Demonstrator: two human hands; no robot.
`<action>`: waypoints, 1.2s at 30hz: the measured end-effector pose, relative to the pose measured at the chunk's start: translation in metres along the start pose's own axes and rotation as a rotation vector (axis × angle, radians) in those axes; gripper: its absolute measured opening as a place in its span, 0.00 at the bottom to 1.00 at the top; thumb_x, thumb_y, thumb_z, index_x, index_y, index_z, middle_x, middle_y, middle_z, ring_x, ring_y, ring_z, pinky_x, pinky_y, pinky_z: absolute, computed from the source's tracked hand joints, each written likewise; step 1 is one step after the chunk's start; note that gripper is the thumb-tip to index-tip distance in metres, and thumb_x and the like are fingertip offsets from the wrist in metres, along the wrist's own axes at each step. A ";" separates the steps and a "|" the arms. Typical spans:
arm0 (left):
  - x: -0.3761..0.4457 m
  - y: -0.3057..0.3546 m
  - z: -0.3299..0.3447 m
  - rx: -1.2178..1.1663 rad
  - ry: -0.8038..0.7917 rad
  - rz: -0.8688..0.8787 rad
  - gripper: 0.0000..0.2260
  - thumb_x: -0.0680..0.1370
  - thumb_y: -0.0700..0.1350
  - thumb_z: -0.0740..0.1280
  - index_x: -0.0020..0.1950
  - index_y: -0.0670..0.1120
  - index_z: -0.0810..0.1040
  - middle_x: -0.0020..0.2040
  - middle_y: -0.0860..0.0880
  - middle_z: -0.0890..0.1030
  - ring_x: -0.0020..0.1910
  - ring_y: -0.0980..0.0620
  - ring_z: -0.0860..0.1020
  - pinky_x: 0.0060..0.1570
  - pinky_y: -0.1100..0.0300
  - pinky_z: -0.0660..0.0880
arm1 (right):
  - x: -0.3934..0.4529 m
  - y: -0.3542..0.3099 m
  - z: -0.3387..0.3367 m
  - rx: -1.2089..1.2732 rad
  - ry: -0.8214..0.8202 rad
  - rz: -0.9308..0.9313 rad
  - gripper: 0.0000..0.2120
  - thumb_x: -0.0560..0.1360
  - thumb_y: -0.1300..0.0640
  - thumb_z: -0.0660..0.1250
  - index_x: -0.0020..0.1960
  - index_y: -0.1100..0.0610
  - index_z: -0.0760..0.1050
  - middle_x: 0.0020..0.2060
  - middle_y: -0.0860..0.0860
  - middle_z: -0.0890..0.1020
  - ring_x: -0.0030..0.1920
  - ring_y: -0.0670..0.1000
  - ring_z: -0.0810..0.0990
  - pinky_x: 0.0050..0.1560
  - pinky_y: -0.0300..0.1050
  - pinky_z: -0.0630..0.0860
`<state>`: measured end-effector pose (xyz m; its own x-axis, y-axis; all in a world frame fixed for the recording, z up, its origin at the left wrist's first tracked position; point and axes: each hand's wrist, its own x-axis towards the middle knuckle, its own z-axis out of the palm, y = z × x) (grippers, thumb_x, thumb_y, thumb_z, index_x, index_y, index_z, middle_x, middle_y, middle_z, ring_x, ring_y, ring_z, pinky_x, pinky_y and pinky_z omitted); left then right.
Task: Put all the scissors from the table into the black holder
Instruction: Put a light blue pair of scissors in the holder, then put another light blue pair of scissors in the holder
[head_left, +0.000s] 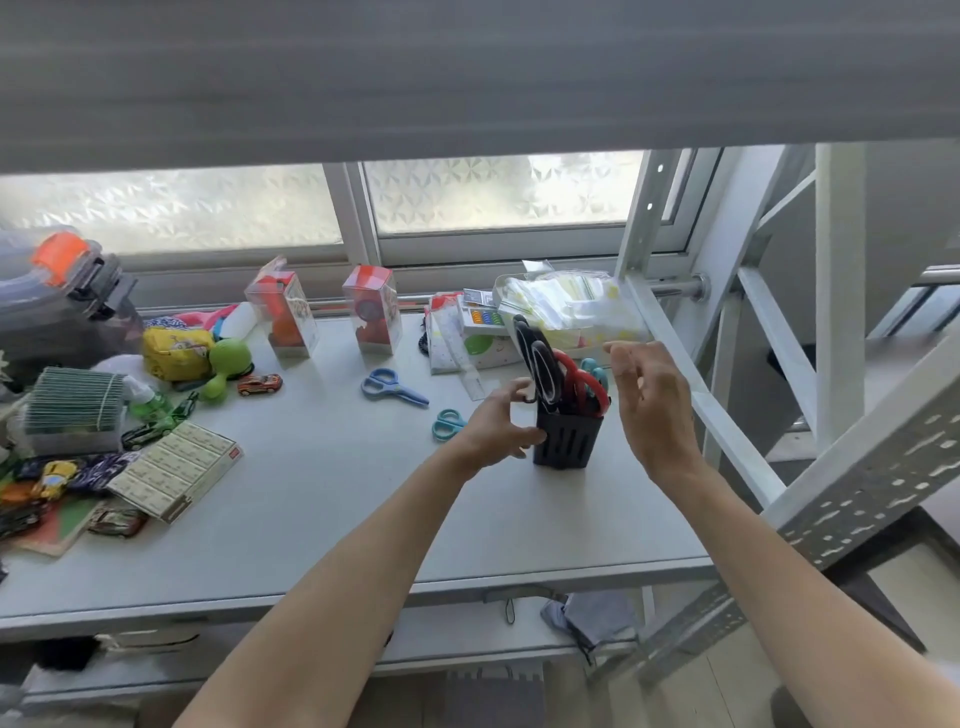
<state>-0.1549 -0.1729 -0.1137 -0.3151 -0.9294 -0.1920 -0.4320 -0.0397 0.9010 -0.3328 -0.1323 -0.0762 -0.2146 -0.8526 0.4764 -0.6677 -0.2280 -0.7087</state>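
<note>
Black holder (567, 440) upright on the pale grey surface (332, 499), right of centre, slotted walls facing the camera. Inside it, handles up: black-handled scissors (540, 364) leaning left and rising highest, red-handled scissors (583, 384) in the middle, teal-handled scissors (594, 370) at the back right, mostly hidden behind the red loops. Left hand (496, 423) pressed against the holder's left wall, fingers (530, 435) curled round it near the lower half, thumb up by the rim and close to the lower loop of the black handles; whether touching that loop, cannot tell. Right hand (655, 410) raised just to the right of the holder, clear of it, fingers (626, 358) loosely spread and slightly bent, empty, fingertips level with the scissor handles. Still lying flat on the surface: blue scissors (390, 386) to the left of the holder, blades pointing right; small teal scissors (448, 423) nearer, just beside the left hand, the blade end hidden behind the hand. Behind the holder, a clear bag of pale packets (571, 304) and a clear ruler (470, 382). Further left along the window side, two clear boxes with red toys (371, 312). At the far left, a clutter of toys: green toy (228, 366), orange toy car (260, 384), yellow pouch (174, 353), and a flat pack of white boxes (179, 467).
</note>
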 end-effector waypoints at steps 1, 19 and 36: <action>0.001 -0.006 -0.005 0.010 0.029 -0.007 0.32 0.74 0.35 0.71 0.75 0.46 0.65 0.69 0.46 0.71 0.47 0.46 0.80 0.34 0.63 0.78 | -0.001 -0.009 -0.001 0.012 0.071 -0.039 0.16 0.84 0.54 0.55 0.51 0.60 0.79 0.46 0.50 0.78 0.49 0.53 0.78 0.51 0.47 0.75; 0.009 -0.072 -0.062 0.296 0.353 -0.332 0.19 0.76 0.35 0.59 0.64 0.42 0.80 0.67 0.39 0.74 0.65 0.43 0.75 0.68 0.56 0.69 | -0.030 -0.032 0.152 -0.591 -0.703 0.121 0.17 0.78 0.64 0.58 0.66 0.60 0.66 0.61 0.58 0.69 0.56 0.60 0.76 0.47 0.51 0.72; -0.025 -0.045 -0.071 -0.242 0.077 -0.318 0.12 0.81 0.48 0.63 0.47 0.41 0.78 0.35 0.46 0.80 0.29 0.54 0.78 0.29 0.66 0.77 | -0.079 -0.001 0.120 -0.353 -0.417 -0.227 0.01 0.77 0.64 0.64 0.48 0.60 0.72 0.44 0.55 0.74 0.31 0.51 0.71 0.31 0.43 0.65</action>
<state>-0.0675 -0.1743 -0.1215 -0.1298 -0.8811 -0.4548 -0.2831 -0.4067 0.8686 -0.2293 -0.1214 -0.1752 0.2119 -0.9301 0.3001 -0.8765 -0.3167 -0.3626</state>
